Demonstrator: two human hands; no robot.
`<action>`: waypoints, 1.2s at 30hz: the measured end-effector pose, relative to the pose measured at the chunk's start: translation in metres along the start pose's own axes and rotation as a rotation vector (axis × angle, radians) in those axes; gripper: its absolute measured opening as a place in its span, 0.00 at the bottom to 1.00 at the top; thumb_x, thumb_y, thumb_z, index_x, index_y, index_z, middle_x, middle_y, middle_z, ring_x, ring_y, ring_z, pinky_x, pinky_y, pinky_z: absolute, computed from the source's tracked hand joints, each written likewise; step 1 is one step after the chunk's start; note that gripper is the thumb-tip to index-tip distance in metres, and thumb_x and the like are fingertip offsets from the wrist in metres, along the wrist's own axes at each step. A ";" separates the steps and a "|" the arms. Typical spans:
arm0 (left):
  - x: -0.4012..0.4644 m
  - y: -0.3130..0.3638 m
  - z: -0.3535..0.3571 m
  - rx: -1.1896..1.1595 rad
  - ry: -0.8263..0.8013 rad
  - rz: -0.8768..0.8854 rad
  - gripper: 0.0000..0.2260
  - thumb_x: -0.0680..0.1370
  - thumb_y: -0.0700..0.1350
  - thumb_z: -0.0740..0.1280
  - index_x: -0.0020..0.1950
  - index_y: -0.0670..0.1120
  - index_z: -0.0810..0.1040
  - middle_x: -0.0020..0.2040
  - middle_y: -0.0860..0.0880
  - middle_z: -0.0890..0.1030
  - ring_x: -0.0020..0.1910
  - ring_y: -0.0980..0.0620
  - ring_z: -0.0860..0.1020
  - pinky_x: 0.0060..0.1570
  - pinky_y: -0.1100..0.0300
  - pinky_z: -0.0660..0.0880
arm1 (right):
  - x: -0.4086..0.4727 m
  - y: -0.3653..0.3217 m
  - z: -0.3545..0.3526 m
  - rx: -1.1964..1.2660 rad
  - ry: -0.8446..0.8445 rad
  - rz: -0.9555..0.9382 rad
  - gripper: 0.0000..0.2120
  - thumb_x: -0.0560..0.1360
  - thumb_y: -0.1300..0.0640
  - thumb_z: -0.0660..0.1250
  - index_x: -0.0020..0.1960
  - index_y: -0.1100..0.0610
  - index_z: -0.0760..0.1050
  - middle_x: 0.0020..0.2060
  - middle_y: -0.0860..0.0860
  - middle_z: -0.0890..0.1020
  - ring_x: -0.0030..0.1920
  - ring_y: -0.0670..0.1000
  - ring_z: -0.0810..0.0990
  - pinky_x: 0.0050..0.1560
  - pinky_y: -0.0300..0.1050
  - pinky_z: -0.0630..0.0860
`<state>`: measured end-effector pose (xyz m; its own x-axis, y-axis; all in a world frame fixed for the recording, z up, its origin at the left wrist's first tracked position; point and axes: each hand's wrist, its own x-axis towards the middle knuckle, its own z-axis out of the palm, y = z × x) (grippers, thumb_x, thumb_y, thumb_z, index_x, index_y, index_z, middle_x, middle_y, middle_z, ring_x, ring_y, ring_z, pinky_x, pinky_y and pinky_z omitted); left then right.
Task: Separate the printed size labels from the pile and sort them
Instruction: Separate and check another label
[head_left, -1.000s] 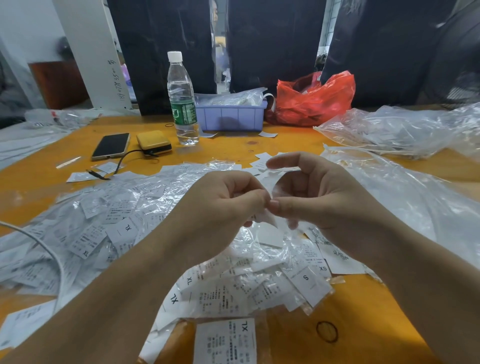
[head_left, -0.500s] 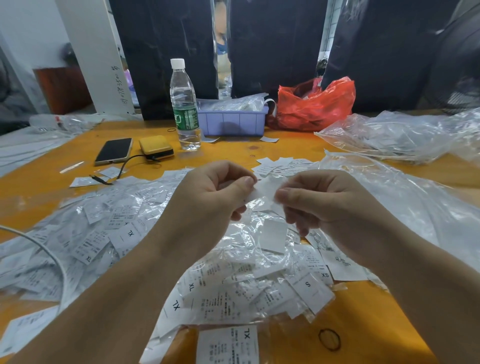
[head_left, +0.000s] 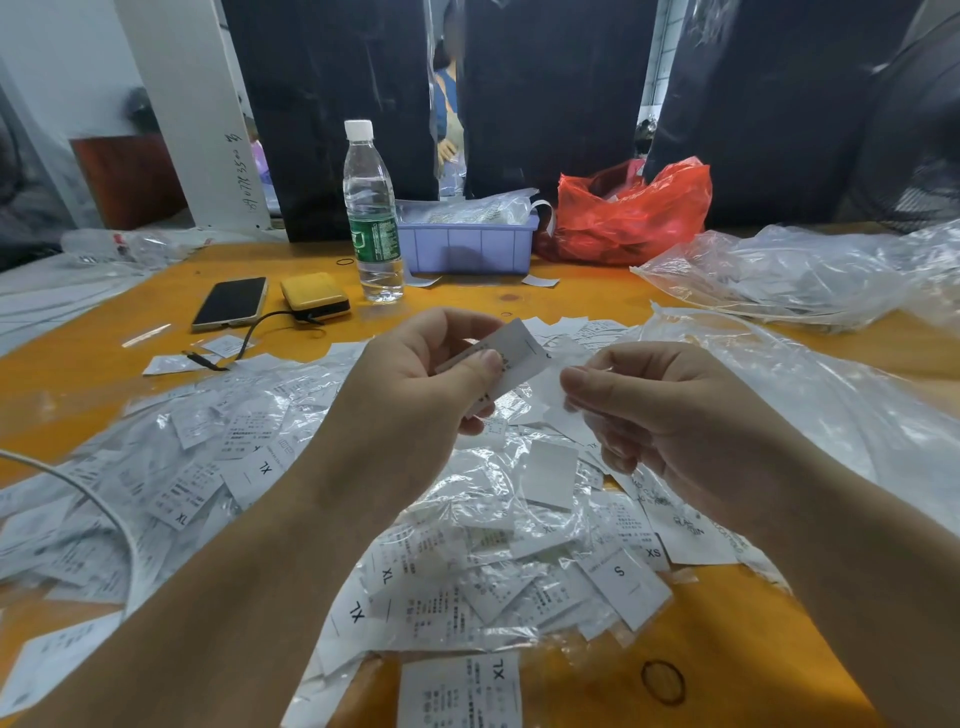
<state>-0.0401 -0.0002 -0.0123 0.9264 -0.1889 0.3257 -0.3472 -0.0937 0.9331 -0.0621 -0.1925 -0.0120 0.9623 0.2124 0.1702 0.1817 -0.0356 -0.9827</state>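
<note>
Head view, single frame, looking down over both forearms at an orange counter (head_left: 597, 299). Left hand (head_left: 415, 395) is raised above the pile of labels (head_left: 467, 545), thumb pressed against curled fingers to pinch a white printed label (head_left: 519, 353); the label tilts up toward the camera, presumably so its size mark can be read before sorting. Right hand (head_left: 660, 415) sits just beside it, thumb and forefinger closed on a thin pale piece (another label or clear wrap, cannot tell which). The two hands stand slightly apart, consistent with peeling one item off another.

The pile lies spread directly beneath both hands, mixed with crinkled clear plastic film (head_left: 493, 478). Legible marks include XL, S and XS, so sizes remain mixed and sorting looks far from complete. One XL label (head_left: 462, 691) lies alone at the near edge, possibly the start of a sorted group.

Beyond the hands: a water bottle (head_left: 371, 218), a purple bin (head_left: 467, 244), a red bag (head_left: 634, 213), a phone (head_left: 231, 302) cabled to a yellow power bank (head_left: 315, 297), and loose clear bags (head_left: 789, 275) to the right. A rubber band (head_left: 662, 682) lies near the front.
</note>
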 end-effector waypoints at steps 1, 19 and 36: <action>0.000 0.000 0.000 0.003 -0.007 0.003 0.08 0.79 0.39 0.67 0.50 0.51 0.81 0.38 0.56 0.83 0.32 0.58 0.78 0.35 0.63 0.78 | 0.000 0.000 0.000 0.003 -0.007 0.001 0.10 0.65 0.51 0.72 0.34 0.58 0.79 0.23 0.50 0.68 0.25 0.47 0.66 0.27 0.40 0.66; 0.004 0.005 -0.008 -0.086 -0.021 -0.184 0.07 0.78 0.41 0.68 0.41 0.49 0.82 0.27 0.53 0.72 0.26 0.57 0.67 0.36 0.59 0.69 | 0.001 0.003 0.005 -0.004 -0.025 0.037 0.09 0.65 0.52 0.72 0.36 0.59 0.81 0.26 0.52 0.74 0.29 0.50 0.71 0.28 0.39 0.71; 0.005 0.008 -0.010 -0.192 -0.025 -0.162 0.11 0.78 0.39 0.64 0.36 0.46 0.77 0.26 0.51 0.72 0.24 0.56 0.65 0.28 0.63 0.67 | 0.000 0.003 0.008 0.061 -0.050 0.067 0.09 0.65 0.57 0.78 0.39 0.61 0.81 0.28 0.55 0.75 0.29 0.49 0.74 0.30 0.40 0.74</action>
<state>-0.0371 0.0077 -0.0018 0.9630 -0.2108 0.1681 -0.1584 0.0624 0.9854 -0.0633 -0.1849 -0.0157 0.9603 0.2596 0.1019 0.1035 0.0077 -0.9946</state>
